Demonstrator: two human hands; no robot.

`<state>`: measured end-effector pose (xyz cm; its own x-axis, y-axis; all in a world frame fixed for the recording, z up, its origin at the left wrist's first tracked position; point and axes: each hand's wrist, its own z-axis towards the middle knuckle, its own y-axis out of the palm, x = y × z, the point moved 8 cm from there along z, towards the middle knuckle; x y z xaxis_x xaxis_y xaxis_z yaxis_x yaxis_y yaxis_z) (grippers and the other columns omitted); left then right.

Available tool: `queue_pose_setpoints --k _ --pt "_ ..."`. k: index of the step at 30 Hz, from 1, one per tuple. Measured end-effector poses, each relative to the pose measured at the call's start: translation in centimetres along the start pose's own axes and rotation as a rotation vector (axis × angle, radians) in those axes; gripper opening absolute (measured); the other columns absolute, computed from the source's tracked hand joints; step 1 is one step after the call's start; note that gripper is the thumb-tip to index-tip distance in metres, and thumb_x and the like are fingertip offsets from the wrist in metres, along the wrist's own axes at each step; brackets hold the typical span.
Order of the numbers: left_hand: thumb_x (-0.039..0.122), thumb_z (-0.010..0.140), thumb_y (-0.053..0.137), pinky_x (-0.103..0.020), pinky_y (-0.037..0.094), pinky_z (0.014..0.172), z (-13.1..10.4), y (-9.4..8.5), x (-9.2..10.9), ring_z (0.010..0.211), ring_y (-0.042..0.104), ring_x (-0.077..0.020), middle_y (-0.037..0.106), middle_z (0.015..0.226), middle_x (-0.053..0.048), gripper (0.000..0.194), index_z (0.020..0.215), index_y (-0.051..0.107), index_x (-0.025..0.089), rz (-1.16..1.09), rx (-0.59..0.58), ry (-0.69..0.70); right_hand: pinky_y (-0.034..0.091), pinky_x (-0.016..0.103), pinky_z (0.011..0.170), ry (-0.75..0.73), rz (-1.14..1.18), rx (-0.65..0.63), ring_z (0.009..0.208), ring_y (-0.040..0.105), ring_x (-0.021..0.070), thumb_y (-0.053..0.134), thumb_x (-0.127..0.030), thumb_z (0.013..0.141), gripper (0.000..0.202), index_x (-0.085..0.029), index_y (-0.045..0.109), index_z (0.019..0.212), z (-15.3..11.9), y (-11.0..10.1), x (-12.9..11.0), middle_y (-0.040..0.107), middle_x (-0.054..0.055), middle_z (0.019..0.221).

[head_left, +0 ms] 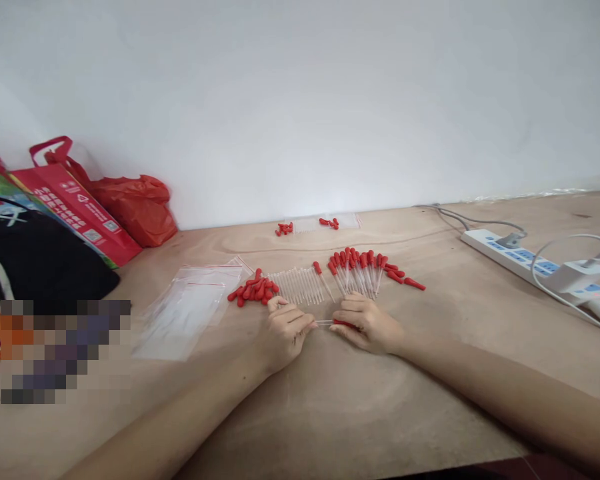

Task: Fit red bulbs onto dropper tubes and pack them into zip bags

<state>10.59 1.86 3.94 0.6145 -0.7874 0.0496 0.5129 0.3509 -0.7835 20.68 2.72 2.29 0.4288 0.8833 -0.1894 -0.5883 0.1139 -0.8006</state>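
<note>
Between my hands, low over the wooden table, lies a clear glass dropper tube [324, 323]. My left hand [290, 328] pinches the tube's left end. On the other side my right hand [364, 323] is closed around a red rubber bulb [346, 323] at the tube's right end; how far the bulb sits on the tube is hidden by the fingers. Just beyond are a row of bare glass tubes [295, 285], a heap of loose red bulbs [254, 289] on the left, and a fan of droppers with red bulbs [359, 269] on the right.
Clear zip bags [187, 307] lie left of the bulbs. By the wall is another bag with tubes [307, 225] and some bulbs. Red shopping bags [75, 207] and a black bag [45, 260] stand far left. A white power strip [530, 263] with cables is on the right.
</note>
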Motion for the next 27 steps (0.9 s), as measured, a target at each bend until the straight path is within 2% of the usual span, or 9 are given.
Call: queue_pose_setpoints --k 3,7,10,12,15,19,21,24,27 --pt "0.022 0.085 0.041 -0.032 0.026 0.072 0.0 0.0 -0.3 0.051 0.047 -0.0088 0.059 0.055 0.003 0.024 0.069 0.057 0.017 -0.03 0.02 -0.026 0.039 0.027 0.061 0.082 0.139 0.075 0.064 0.05 0.0136 0.044 -0.031 0.084 0.021 -0.015 0.058 0.081 0.0 -0.6 0.7 0.055 0.004 0.065" --pt "0.023 0.085 0.041 -0.032 0.027 0.077 0.2 -0.1 -0.8 0.051 0.048 -0.008 0.058 0.054 0.004 0.023 0.071 0.059 0.017 -0.095 0.042 -0.128 0.045 0.025 0.063 0.372 0.516 0.274 0.068 0.055 0.012 0.051 -0.034 0.08 0.02 -0.018 0.051 0.092 -0.6 -1.0 2.9 0.059 0.003 0.076" --pt "0.025 0.085 0.04 -0.032 0.027 0.08 0.3 -0.1 -0.7 0.056 0.052 -0.0087 0.061 0.059 0.004 0.022 0.076 0.059 0.018 -0.17 0.008 -0.137 0.045 0.024 0.058 0.519 0.748 0.38 0.061 0.054 0.0105 0.054 -0.038 0.077 0.025 -0.019 0.045 0.089 -0.8 -1.0 4.4 0.055 -0.001 0.069" --pt "0.026 0.085 0.039 -0.033 0.026 0.082 0.4 0.0 -0.7 0.066 0.055 -0.0106 0.064 0.069 0.002 0.021 0.086 0.059 0.019 -0.207 -0.027 -0.148 0.044 0.023 0.054 0.578 0.792 0.423 0.056 0.052 0.0097 0.053 -0.042 0.076 0.025 -0.019 0.045 0.083 -0.6 -1.7 5.8 0.053 -0.002 0.063" --pt "0.026 0.085 0.038 -0.034 0.027 0.083 0.3 0.1 -1.1 0.077 0.057 -0.0131 0.066 0.081 -0.001 0.022 0.093 0.057 0.019 -0.202 -0.06 -0.2 0.042 0.022 0.053 0.663 0.677 0.466 0.055 0.048 0.0091 0.045 -0.043 0.08 0.028 -0.017 0.051 0.082 0.0 -4.1 9.1 0.05 -0.002 0.062" --pt "0.026 0.085 0.04 -0.035 0.027 0.083 0.3 0.5 -1.2 0.077 0.058 -0.0129 0.066 0.081 -0.001 0.02 0.087 0.058 0.019 -0.16 -0.104 -0.199 0.039 0.022 0.053 0.769 0.355 0.365 0.055 0.047 0.0098 0.04 -0.039 0.081 0.032 -0.016 0.053 0.099 0.5 -6.3 14.2 0.051 -0.002 0.062" --pt "0.026 0.085 0.04 -0.036 0.026 0.084 0.3 0.7 -1.1 0.076 0.058 -0.013 0.067 0.081 -0.001 0.019 0.085 0.058 0.019 -0.154 -0.114 -0.185 0.038 0.022 0.052 0.878 0.158 0.24 0.053 0.048 0.0103 0.041 -0.038 0.08 0.035 -0.014 0.05 0.104 0.4 -6.0 16.4 0.055 0.0 0.064" --pt "0.026 0.084 0.041 -0.038 0.025 0.083 0.2 0.9 -1.2 0.077 0.057 -0.0137 0.067 0.08 -0.001 0.019 0.084 0.059 0.02 -0.154 -0.122 -0.182 0.038 0.022 0.055 0.959 -0.074 0.062 0.06 0.053 0.0125 0.043 -0.037 0.079 0.031 -0.013 0.053 0.096 0.5 -4.6 18.2 0.061 0.004 0.071" --pt "0.027 0.084 0.041 -0.038 0.024 0.084 0.1 1.1 -1.3 0.077 0.057 -0.0141 0.066 0.079 -0.001 0.018 0.084 0.059 0.02 -0.152 -0.138 -0.181 0.038 0.024 0.061 0.959 -0.147 0.014 0.073 0.056 0.016 0.045 -0.035 0.078 0.025 -0.014 0.059 0.085 1.3 -3.4 18.8 0.063 0.008 0.08"
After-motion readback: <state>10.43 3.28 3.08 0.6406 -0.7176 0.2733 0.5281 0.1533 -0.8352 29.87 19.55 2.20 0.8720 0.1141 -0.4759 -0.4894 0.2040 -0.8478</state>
